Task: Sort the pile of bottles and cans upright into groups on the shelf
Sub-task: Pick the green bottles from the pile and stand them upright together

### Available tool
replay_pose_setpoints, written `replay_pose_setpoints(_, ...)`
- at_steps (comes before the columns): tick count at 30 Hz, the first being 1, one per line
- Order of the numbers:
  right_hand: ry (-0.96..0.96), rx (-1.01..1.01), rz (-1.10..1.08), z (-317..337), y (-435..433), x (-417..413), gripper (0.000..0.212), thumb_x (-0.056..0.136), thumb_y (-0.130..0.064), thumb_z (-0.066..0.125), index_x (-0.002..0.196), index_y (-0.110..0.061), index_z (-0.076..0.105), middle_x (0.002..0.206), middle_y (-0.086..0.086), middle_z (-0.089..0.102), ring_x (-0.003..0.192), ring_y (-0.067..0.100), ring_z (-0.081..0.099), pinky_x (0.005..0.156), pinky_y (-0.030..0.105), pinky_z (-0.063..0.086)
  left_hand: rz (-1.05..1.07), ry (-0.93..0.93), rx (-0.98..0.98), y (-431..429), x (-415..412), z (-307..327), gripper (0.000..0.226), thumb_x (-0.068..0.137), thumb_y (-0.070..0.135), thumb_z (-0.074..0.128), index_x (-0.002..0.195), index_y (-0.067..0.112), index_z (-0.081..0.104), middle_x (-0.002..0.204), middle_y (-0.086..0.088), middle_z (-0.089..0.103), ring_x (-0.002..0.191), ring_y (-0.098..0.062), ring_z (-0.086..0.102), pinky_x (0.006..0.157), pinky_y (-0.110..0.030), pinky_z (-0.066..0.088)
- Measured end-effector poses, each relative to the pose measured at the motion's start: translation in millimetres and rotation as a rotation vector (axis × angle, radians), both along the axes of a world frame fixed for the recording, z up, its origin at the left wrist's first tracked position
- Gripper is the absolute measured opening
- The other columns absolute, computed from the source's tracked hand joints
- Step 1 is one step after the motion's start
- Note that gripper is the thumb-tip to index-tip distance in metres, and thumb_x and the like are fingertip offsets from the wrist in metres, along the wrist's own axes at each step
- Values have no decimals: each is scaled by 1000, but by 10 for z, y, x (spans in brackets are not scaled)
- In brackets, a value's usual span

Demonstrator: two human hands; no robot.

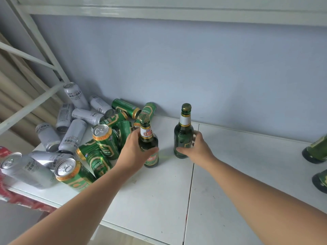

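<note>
A pile of green cans (106, 140) and silver cans (73, 133) lies jumbled at the left end of the white shelf (159, 200). My left hand (134, 152) is wrapped around an upright green glass bottle (148, 138) just right of the pile. My right hand (196, 149) grips a second upright green bottle (184, 131) a little further right, near the back wall. Both bottles stand on the shelf surface. Two more green bottles (316, 151) show partly at the right edge.
A white metal frame post and diagonal braces (35, 101) rise at the left behind the pile. The upper shelf rail (159, 13) runs overhead. A blue-grey wall (194, 68) backs the shelf. Something red (10, 191) sits at the shelf's left front corner.
</note>
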State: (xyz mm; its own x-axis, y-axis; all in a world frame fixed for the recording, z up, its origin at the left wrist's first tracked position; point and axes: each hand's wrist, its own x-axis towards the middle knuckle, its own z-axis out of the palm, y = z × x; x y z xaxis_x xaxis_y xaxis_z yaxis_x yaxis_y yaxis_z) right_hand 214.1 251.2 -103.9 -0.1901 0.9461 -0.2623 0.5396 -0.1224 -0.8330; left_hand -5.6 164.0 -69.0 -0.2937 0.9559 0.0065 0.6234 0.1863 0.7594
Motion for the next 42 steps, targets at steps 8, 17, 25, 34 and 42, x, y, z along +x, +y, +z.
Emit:
replay_pose_setpoints(8,21,32,-99,-326,-45,-95,72,74,-34,88,130,-20,44,111,-9,60,101,20,62,77,30,43,47,-69,-42,-8,19,-184,79,76,30,87,142,22,45,116,13,59,104,-9,58,87,-24,42)
replay_pose_setpoints(17,5,109,-197,-280,-20,-245,57,74,-31,88,111,-20,47,101,-4,61,91,23,60,72,29,42,111,-90,-67,-15,15,-238,68,72,31,90,130,24,56,108,13,66,94,-6,63,79,-24,47)
replay_pose_setpoints(25,26,127,-242,-181,-148,161,65,71,-39,88,120,-17,51,107,-4,65,97,21,62,83,36,54,61,-77,-46,7,260,-117,62,71,32,90,124,26,60,108,14,70,96,2,63,75,-19,46)
replay_pose_setpoints(34,-27,171,-280,54,-352,1154,64,69,-43,88,118,-21,53,103,-8,65,93,18,64,80,35,55,-99,-70,-31,69,1022,58,56,72,32,89,119,29,60,102,16,69,94,4,61,68,-12,42)
replay_pose_setpoints(42,-73,186,-262,196,-709,2273,62,65,-47,87,115,-28,55,101,-13,68,93,13,66,82,35,57,-214,-59,-21,-37,1926,241,54,70,31,89,118,31,64,101,19,70,92,6,61,68,-15,44)
